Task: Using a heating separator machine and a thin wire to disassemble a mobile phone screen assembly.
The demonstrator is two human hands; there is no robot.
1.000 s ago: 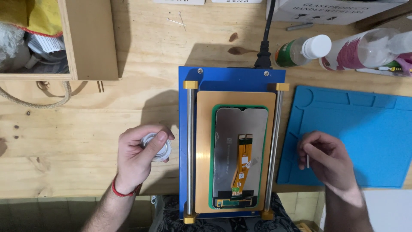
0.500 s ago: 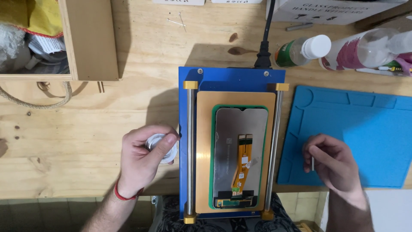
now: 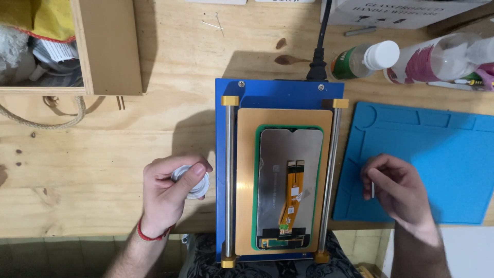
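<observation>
My left hand (image 3: 167, 193) is closed around a small white spool (image 3: 191, 181), just left of the blue heating plate (image 3: 280, 92). On that plate lies a phone screen (image 3: 289, 149) face down, its orange flex cable (image 3: 290, 198) showing, framed by a green mat and two metal rails. My right hand (image 3: 399, 190) rests on the edge of the blue silicone mat (image 3: 437, 154) and pinches a thin white piece (image 3: 372, 189) between thumb and fingers.
A black power cord (image 3: 321, 46) plugs into the plate's far side. Two plastic bottles (image 3: 365, 59) lie at the back right beside a white box (image 3: 401, 10). A wooden box (image 3: 105, 46) with rags stands at the back left. The table's front edge runs near my wrists.
My left hand shifted slightly right with the spool. My right hand drifted a little right and down over the mat.
</observation>
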